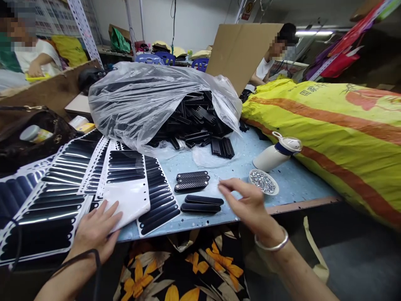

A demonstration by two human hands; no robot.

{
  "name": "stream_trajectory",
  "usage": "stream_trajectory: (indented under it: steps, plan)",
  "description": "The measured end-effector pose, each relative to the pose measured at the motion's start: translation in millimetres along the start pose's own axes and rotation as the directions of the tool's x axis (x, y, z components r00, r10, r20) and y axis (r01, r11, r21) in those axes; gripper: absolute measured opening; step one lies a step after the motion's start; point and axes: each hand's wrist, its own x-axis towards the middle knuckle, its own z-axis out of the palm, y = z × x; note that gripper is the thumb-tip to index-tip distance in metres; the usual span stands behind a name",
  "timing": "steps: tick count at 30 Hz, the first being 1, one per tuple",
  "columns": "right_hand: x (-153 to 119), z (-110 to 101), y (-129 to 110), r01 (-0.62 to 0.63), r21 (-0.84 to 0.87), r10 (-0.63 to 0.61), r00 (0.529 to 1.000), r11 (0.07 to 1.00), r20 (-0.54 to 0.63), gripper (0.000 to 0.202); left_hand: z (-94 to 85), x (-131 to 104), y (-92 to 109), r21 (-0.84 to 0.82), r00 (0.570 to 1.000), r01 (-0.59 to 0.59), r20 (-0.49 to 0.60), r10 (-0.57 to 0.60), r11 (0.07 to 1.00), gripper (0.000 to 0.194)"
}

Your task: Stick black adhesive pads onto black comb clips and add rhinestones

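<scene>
My left hand (97,228) lies with fingers spread on the lower edge of a sheet of black strip stickers (127,205), whose lower part is bare white backing. Over the blue table, my right hand (244,202) is closed in a pinch; anything between its fingertips is too small to make out. Left of that hand lie two smooth black strips (201,204). Just behind them are several black pieces with a patterned face (191,180). A white bowl (276,191) of small shiny metal bits stands close to the right hand.
A clear plastic bag (134,100) spills black parts (197,119) at the back. A tilted white bottle (272,155) is beside a big yellow sack (328,121). More sticker sheets (53,188) and a brown bag (40,125) are left. Two people sit farther back.
</scene>
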Motion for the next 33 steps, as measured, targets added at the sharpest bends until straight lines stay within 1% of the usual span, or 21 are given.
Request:
stream_trajectory:
  steps: [2,4,6,8,9,10,11,12,13,14,15,16,17,18,20,23,26,27,28,32,33]
  plan:
    - [-10,23,-31,0.125,0.135,-0.143,0.981,0.983,0.129,0.016,2.1,-11,1,-0.012,0.999,0.027,-0.024,-0.027,1.000,0.020]
    - [-18,53,-61,0.231,0.166,-0.270,0.922,0.959,0.276,0.029,0.1,-12,17,-0.068,0.998,0.047,-0.042,-0.050,0.997,0.019]
    - [-22,82,-81,0.322,0.106,-0.333,0.820,0.941,0.465,0.037,-4.2,-10,38,-0.177,0.998,0.038,-0.037,-0.045,0.983,0.020]
    - [-22,104,-89,0.401,0.058,-0.349,0.705,0.914,0.618,0.033,-9.2,-10,53,-0.314,0.998,0.052,-0.018,-0.061,0.948,0.021]
    - [-22,112,-89,0.421,0.060,-0.353,0.664,0.905,0.659,0.026,-11.7,-11,57,-0.378,0.994,0.104,-0.002,-0.113,0.920,0.024]
    - [-23,116,-87,0.425,0.073,-0.360,0.649,0.902,0.671,0.021,-14.2,-13,58,-0.438,0.977,0.197,0.013,-0.213,0.877,0.027]
    - [-23,118,-84,0.408,0.094,-0.365,0.664,0.908,0.653,0.018,-16.8,-15,57,-0.495,0.931,0.330,0.031,-0.364,0.804,0.031]
    - [-25,118,-80,0.371,0.110,-0.359,0.714,0.922,0.601,0.020,-19.4,-16,54,-0.553,0.838,0.478,0.056,-0.542,0.683,0.033]
    - [-26,117,-75,0.334,0.137,-0.354,0.775,0.933,0.523,0.027,-21.8,-16,51,-0.614,0.697,0.602,0.092,-0.711,0.511,0.034]
    - [-28,116,-71,0.307,0.186,-0.359,0.824,0.933,0.438,0.034,-23.7,-14,48,-0.670,0.527,0.679,0.161,-0.835,0.300,0.036]
    - [-31,114,-67,0.300,0.250,-0.375,0.856,0.921,0.355,0.039,-24.9,-12,45,-0.711,0.376,0.697,0.252,-0.892,0.093,0.040]
    - [-34,112,-64,0.301,0.302,-0.387,0.876,0.905,0.287,0.042,-25.3,-8,43,-0.735,0.281,0.673,0.361,-0.889,-0.086,0.045]
    - [-37,111,-61,0.302,0.346,-0.397,0.884,0.888,0.247,0.045,-24.8,-3,43,-0.743,0.241,0.628,0.466,-0.851,-0.229,0.048]
    - [-41,109,-60,0.309,0.378,-0.410,0.885,0.873,0.221,0.048,-23.5,2,43,-0.744,0.244,0.579,0.548,-0.800,-0.333,0.049]
    - [-49,108,-59,0.342,0.410,-0.446,0.875,0.845,0.188,0.052,-19.9,11,47,-0.754,0.296,0.487,0.617,-0.729,-0.441,0.043]
    - [-60,110,-57,0.396,0.394,-0.486,0.859,0.829,0.160,0.051,-16.5,19,55,-0.798,0.367,0.374,0.595,-0.715,-0.472,0.035]
    - [-64,113,-52,0.401,0.340,-0.477,0.860,0.851,0.180,0.046,-17.2,19,59,-0.796,0.426,0.327,0.605,-0.673,-0.509,0.031]
    - [-64,112,-51,0.389,0.326,-0.465,0.862,0.862,0.201,0.045,-17.4,18,60,-0.790,0.427,0.323,0.613,-0.665,-0.521,0.030]
    - [-64,111,-50,0.375,0.317,-0.454,0.862,0.871,0.227,0.043,-17.3,17,60,-0.785,0.414,0.323,0.620,-0.667,-0.529,0.029]
    - [-61,98,-56,0.341,0.288,-0.430,0.830,0.895,0.355,0.026,-13.6,16,58,-0.774,0.295,0.362,0.624,-0.723,-0.520,0.026]
    - [-59,95,-58,0.351,0.284,-0.438,0.825,0.893,0.357,0.030,-12.5,16,58,-0.773,0.280,0.373,0.621,-0.732,-0.513,0.026]
